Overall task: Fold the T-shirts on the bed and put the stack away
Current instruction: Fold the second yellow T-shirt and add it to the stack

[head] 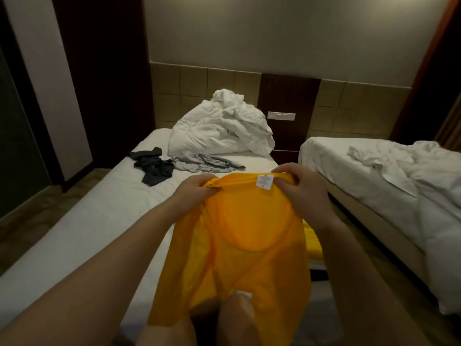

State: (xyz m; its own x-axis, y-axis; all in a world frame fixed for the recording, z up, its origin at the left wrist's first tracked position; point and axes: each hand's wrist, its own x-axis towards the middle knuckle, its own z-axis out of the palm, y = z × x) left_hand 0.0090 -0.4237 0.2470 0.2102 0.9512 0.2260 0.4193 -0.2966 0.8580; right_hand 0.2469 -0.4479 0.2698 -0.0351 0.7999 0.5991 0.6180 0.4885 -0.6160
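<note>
I hold an orange T-shirt [239, 245] up in front of me over the bed [82, 228]. My left hand [193, 188] grips its upper edge on the left. My right hand [298, 182] grips the same edge on the right, next to a white label [265, 181]. The shirt hangs down from both hands and hides the bed beneath it. A dark T-shirt [153, 166] lies crumpled on the bed's far left, and a grey T-shirt [207, 163] lies rumpled beside it to the right.
A heap of white duvet [222, 128] sits at the head of the bed. A second bed [389, 176] with rumpled white sheets stands to the right across a narrow gap. A yellow cloth [311, 240] peeks out behind the shirt. My knee [239, 318] shows below.
</note>
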